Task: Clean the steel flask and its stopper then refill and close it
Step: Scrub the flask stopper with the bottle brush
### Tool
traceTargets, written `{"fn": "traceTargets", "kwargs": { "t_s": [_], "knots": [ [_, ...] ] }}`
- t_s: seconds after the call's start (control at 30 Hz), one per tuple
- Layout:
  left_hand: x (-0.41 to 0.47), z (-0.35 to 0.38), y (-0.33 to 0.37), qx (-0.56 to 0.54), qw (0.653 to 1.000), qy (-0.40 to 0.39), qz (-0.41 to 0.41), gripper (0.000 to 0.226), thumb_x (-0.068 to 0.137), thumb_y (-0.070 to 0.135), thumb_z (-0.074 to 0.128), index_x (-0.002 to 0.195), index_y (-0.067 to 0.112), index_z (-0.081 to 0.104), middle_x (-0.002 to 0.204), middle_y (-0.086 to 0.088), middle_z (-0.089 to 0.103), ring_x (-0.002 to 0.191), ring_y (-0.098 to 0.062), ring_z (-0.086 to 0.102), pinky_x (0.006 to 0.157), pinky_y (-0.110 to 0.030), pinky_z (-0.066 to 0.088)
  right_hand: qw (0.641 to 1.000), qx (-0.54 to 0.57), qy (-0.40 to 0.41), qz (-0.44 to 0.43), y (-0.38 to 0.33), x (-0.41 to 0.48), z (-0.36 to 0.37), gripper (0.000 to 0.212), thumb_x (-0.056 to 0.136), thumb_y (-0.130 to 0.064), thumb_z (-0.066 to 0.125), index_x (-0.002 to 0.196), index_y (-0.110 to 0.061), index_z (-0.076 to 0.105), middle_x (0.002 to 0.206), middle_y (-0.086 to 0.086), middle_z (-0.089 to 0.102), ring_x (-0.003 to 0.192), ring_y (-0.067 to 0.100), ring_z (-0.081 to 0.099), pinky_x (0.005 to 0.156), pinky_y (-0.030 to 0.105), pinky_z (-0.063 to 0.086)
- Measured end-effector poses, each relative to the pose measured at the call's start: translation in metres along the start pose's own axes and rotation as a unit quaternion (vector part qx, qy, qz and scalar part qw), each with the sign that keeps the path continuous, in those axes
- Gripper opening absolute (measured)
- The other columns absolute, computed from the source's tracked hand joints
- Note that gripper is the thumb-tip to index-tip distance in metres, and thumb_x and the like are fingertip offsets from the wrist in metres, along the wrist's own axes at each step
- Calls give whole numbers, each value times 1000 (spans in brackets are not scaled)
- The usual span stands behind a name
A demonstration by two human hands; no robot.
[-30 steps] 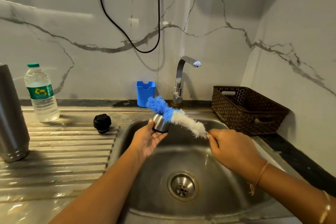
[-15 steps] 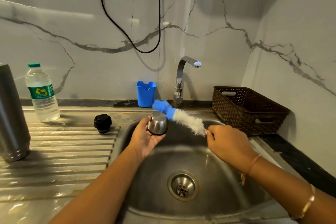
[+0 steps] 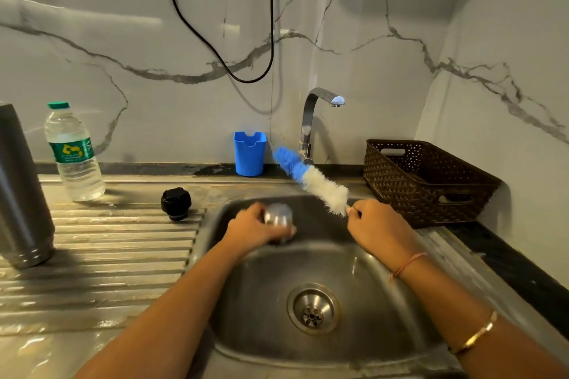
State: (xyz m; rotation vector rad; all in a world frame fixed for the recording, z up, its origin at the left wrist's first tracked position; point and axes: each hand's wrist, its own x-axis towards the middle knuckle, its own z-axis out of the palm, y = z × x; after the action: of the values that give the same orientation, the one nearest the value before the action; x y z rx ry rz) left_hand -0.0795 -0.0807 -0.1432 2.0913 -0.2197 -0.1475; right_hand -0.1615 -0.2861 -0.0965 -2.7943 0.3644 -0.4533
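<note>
Head view: the left hand is curled round a small steel cup, blurred by motion, over the sink basin. Just right of it, the right hand pinches the thin handle of a bottle brush. The brush's white-and-blue bristles slant up and away from that hand, clear of the cup, towards the tap. The black stopper sits on the ribbed counter just left of the left hand. Much farther left stands the steel flask, upright, with a water bottle behind it. Beyond the hands a blue holder stands against the wall, and a brown basket sits to the right of the right hand.
</note>
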Motion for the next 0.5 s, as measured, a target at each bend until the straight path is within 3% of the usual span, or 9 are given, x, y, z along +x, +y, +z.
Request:
{"fn": "traceTargets", "kwargs": {
  "t_s": [0.07,0.2,0.33,0.4,0.5],
  "knots": [
    [0,6,-14,190,982,-19,-1,70,59,50,83,116,24,52,114,2,57,100,-14,56,90,-29,49,1000,-9,-21,4,6,-1,6,35,96,-28,38,62,-22,39,68,-1,48,73,24,55,61,29,37],
    [2,0,2,116,985,107,68,78,61,57,79,125,21,51,118,3,57,103,-14,54,87,-28,46,1000,-14,-12,10,15,-1,10,35,96,-28,36,62,-22,36,75,3,52,73,25,53,61,31,36],
    [-2,0,1,268,960,46,59,75,63,59,77,122,19,53,116,0,56,96,-13,52,80,-26,45,999,-20,-25,14,19,1,14,34,95,-28,37,62,-21,37,75,4,51,73,26,53,61,30,36],
    [-5,3,-3,240,966,53,82,81,64,58,77,129,19,49,123,0,52,103,-12,50,85,-24,42,999,-26,-30,13,20,1,16,33,95,-28,38,62,-22,37,74,3,51,73,25,53,60,29,35],
    [-15,-1,11,125,950,185,219,74,65,53,80,124,17,51,113,6,50,97,-5,46,81,-15,38,1000,-16,-19,11,21,0,16,34,95,-27,39,62,-21,39,66,-1,47,71,25,54,54,29,32]
  ]
}}
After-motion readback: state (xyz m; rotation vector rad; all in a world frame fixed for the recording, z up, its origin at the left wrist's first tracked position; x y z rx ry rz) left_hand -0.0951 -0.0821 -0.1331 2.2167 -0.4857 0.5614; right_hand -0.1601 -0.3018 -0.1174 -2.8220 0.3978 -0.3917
